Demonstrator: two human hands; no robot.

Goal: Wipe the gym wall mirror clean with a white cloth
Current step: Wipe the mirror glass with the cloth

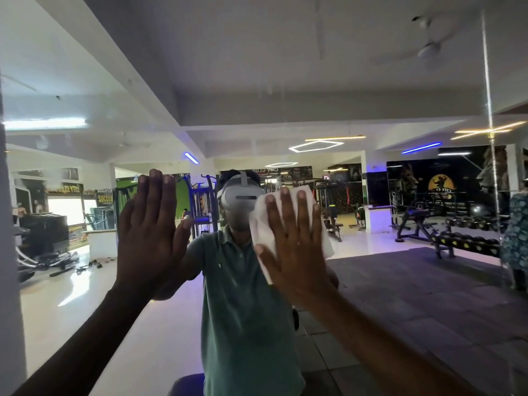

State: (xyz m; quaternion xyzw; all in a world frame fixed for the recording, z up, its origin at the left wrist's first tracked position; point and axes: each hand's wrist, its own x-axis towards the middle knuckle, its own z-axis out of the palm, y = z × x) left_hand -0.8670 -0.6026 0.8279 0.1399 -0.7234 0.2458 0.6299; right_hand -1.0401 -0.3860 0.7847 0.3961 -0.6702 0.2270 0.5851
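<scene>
At centre frame, the right hand (291, 241) presses the white cloth (264, 224) flat against the mirror (371, 81), fingers straight and spread to cover more glass. Centre left, the left hand (148, 232) lies open-palmed on the glass, likely bracing.

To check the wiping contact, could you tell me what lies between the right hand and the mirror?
In the head view, the white cloth lies flat between the right hand and the mirror.

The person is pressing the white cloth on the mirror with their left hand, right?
Not quite. The head view shows the right hand pressing the white cloth flat on the mirror. The left hand is bare.
</scene>
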